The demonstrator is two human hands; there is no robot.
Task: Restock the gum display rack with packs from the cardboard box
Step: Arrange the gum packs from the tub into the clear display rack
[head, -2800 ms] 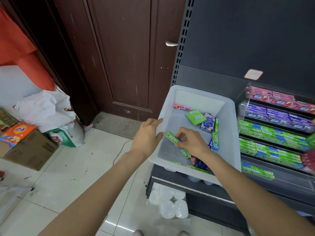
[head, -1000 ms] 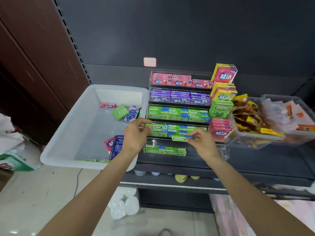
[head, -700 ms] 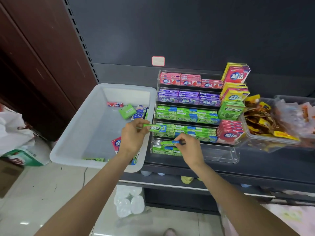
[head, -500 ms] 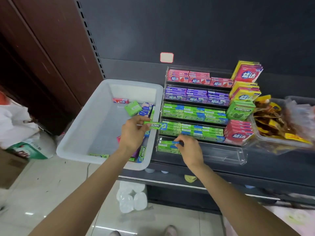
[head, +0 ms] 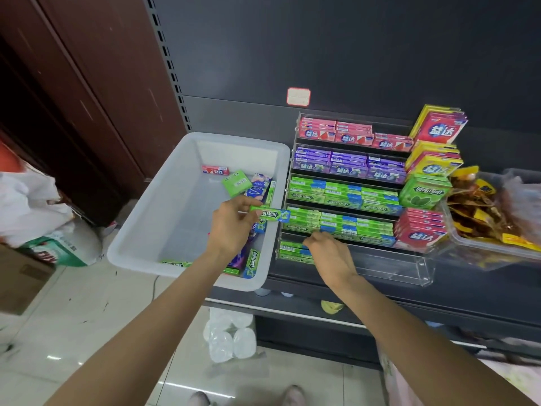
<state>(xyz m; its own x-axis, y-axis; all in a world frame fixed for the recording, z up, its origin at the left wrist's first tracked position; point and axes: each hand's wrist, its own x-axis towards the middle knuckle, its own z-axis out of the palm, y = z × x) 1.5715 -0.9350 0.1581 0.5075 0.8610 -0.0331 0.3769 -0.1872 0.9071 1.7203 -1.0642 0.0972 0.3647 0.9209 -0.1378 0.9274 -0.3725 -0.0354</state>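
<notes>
A person is standing at a dark store shelf point(head: 380, 291), seen from a head-worn camera looking down at both bare arms. The left hand point(head: 231, 227) is pinching a green Doublemint stick pack point(head: 270, 214) between thumb and fingers, holding it level in the air over the right edge of a white plastic bin point(head: 140, 230), with the pack's right end just beside the left edge of the clear acrylic gum rack point(head: 395, 266). The right hand point(head: 330, 256) is resting at the rack's bottom tier, fingers curled downward against the short stack of green packs point(head: 292, 252) lying at the tier's left end; whether it is gripping a pack there cannot be told, since the fingers are hiding what is beneath them.

Half a second earlier, a green pack with a blue end was showing at the right hand's fingertips; now no such pack is visible beyond the hand, and the hand is sitting lower and flatter over the stack. The left hand is holding its pack in much the same spot as before.

The rack's upper tiers are carrying red packs point(head: 351, 136), purple packs point(head: 348, 165) and two rows of green Doublemint packs point(head: 342, 197). The rest of the bottom tier, to the right of the hand, is showing bare acrylic. Loose gum packs are lying scattered in the white bin, including a red pack point(head: 215, 170) and a square green box point(head: 236, 182). No cardboard restocking box can be told apart from the bin here.
</notes>
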